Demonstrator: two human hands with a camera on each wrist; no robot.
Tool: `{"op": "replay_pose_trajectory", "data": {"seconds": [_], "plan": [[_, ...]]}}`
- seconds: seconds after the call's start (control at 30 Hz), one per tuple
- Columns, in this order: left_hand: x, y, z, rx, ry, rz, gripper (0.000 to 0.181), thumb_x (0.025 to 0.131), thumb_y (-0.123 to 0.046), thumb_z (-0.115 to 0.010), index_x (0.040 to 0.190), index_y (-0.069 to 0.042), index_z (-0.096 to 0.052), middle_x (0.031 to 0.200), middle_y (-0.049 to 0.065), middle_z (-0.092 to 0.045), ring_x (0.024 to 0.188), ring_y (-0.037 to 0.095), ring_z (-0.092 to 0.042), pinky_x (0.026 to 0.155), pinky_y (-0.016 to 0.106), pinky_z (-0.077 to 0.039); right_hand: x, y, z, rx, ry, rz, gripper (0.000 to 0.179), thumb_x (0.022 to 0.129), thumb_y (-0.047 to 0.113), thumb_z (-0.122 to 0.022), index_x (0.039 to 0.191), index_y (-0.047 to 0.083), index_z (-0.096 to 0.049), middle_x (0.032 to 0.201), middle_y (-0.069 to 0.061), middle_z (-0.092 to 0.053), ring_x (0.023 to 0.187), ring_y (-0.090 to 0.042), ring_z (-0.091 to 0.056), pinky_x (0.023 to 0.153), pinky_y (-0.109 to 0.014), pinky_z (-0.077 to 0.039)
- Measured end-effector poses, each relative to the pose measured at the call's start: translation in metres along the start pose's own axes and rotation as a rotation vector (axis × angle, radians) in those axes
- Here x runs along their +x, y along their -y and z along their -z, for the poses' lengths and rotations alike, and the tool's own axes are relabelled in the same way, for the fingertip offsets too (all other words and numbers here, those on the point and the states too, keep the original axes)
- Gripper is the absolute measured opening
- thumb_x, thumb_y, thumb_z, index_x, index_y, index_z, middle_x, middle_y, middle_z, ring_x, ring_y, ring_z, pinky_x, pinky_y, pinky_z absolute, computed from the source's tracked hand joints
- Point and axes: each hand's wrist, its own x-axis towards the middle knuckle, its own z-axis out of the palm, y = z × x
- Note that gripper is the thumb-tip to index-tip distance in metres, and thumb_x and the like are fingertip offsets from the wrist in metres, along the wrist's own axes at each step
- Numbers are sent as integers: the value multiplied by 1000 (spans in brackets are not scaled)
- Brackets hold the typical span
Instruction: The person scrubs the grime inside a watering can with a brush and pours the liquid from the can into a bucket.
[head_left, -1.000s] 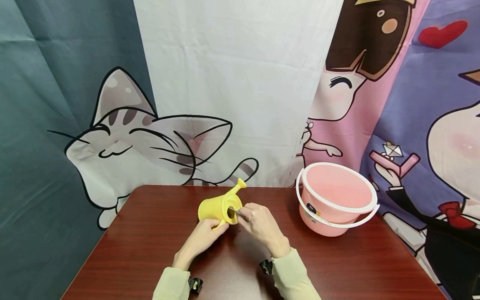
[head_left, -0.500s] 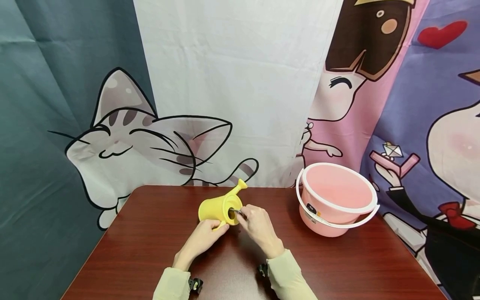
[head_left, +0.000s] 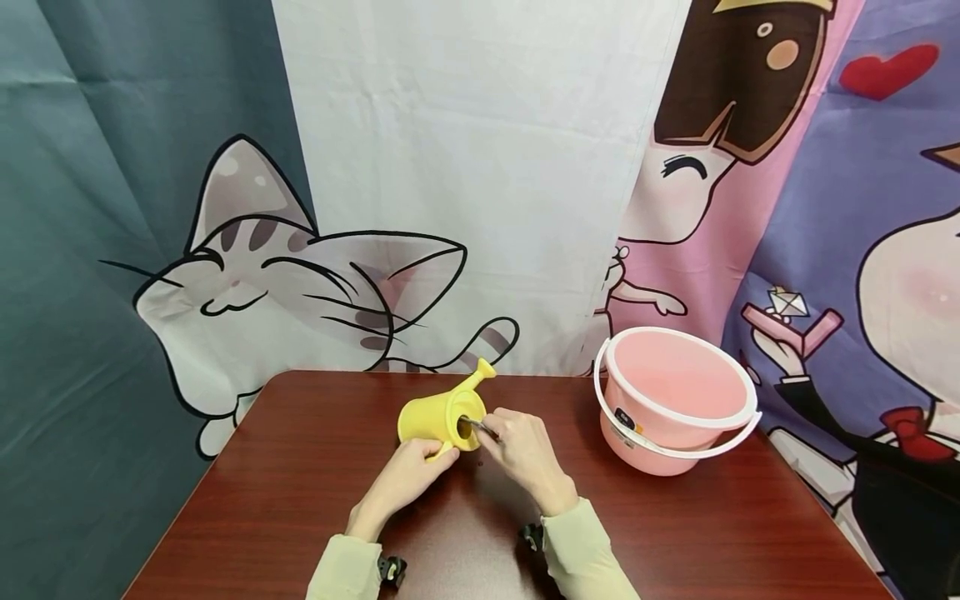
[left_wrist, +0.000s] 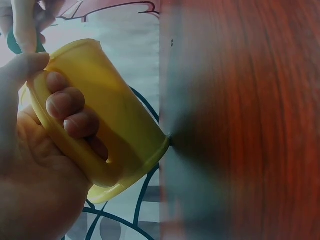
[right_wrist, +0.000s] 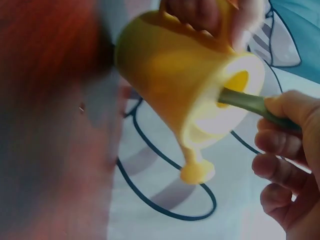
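Note:
A yellow watering can lies tipped on its side, its opening facing right and its spout pointing up and back. My left hand grips its handle, the fingers curled through the loop in the left wrist view. With thumb and fingers, my right hand pinches a slim dark green tool. The tool reaches into the hole at the can's top. Its far end is hidden inside, so its kind cannot be told.
A pink bucket with a white rim and handle stands at the right on the reddish-brown table. A tiny dark speck lies on the table near the can. A cartoon curtain hangs behind.
My right hand and the tool shift slightly at the can's opening, the wrist moving left and then back right. The left hand and the can stay almost still.

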Motion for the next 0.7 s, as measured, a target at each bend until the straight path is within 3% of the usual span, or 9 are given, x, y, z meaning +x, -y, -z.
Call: {"op": "replay_pose_trajectory", "data": {"seconds": [0.37,0.7], "plan": [[-2,0,0,-13,9,18,48,96,-42,-61,59,-17,-44,54,-10,-33,51,5,-33,49,22,-30,7,1,20,16,41,115,30,75,10,-78,62,20,-53,60,10,-35,51,-5,-37,47,-23,-34],[1,-1,1,-5,5,12,49,95,-45,-61,59,-17,-44,54,-10,-33,51,5,-33,49,22,-29,8,0,18,41,20,86,33,75,6,-77,62,19,-50,61,11,-35,51,-4,-33,47,-21,-32]]}}
